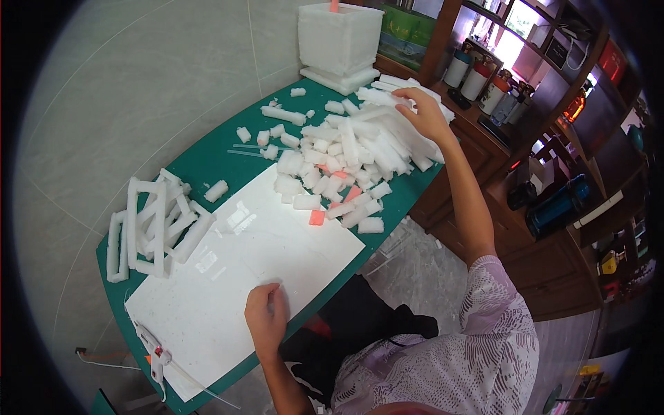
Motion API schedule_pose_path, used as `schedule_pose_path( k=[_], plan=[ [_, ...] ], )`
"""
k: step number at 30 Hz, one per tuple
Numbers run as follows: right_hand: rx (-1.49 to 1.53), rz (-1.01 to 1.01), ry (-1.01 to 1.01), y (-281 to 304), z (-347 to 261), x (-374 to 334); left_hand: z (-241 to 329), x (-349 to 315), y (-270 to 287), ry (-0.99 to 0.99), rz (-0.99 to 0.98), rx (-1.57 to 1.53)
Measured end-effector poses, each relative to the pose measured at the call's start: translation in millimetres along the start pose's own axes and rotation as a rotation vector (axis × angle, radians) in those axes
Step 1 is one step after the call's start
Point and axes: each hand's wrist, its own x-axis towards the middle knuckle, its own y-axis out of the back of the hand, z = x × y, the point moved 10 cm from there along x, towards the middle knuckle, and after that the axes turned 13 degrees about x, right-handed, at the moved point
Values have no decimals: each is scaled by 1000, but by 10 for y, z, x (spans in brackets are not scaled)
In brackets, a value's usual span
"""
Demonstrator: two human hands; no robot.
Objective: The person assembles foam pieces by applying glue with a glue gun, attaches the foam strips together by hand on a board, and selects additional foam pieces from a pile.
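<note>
My right hand (427, 116) reaches over the far right of a pile of white foam strips (387, 131), its thumb and fingers apart with nothing seen between them. Smaller white foam blocks (325, 155) lie heaped beside the strips, with a few pink foam pieces (317, 218) among them. My left hand (266, 315) rests near the front edge of a white board (228, 290). Its fingers are curled in, and nothing shows in them. Several foam frames (146, 225) are stacked at the board's left end. A white glue gun (158, 353) lies on the board's near left corner.
A white foam box (339, 41) stands at the far end of the green table (207, 155). Clear thin sticks (252, 150) lie near loose foam blocks. A tiled wall (152, 76) borders the left side. Wooden shelves (546, 273) with flasks (475, 77) stand on the right.
</note>
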Motion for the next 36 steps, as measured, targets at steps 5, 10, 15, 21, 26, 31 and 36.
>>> schedule_pose_path(
  k=[5, 10, 15, 21, 26, 31, 36],
  plan=[
    [-39, -116, 28, -223, 104, 13, 7, -1, 7, 8, -1, 2],
    [-31, -188, -39, -408, 9, -44, 3, -6, 14, -4, -2, 8],
    [-136, -253, -40, -628, -73, -120, 8, 0, 1, -2, -19, 16],
    [-216, -329, -37, -832, -178, -125, 21, -4, 1, -12, -13, 28],
    [-261, -319, -61, -927, -174, -144, 21, -5, 6, -16, -6, 18],
    [-113, -183, 18, -824, -97, -121, 65, 9, 21, -29, 5, 18],
    [-84, 53, -10, -388, -37, -65, 50, 1, 24, -34, 14, 2]
  ],
)
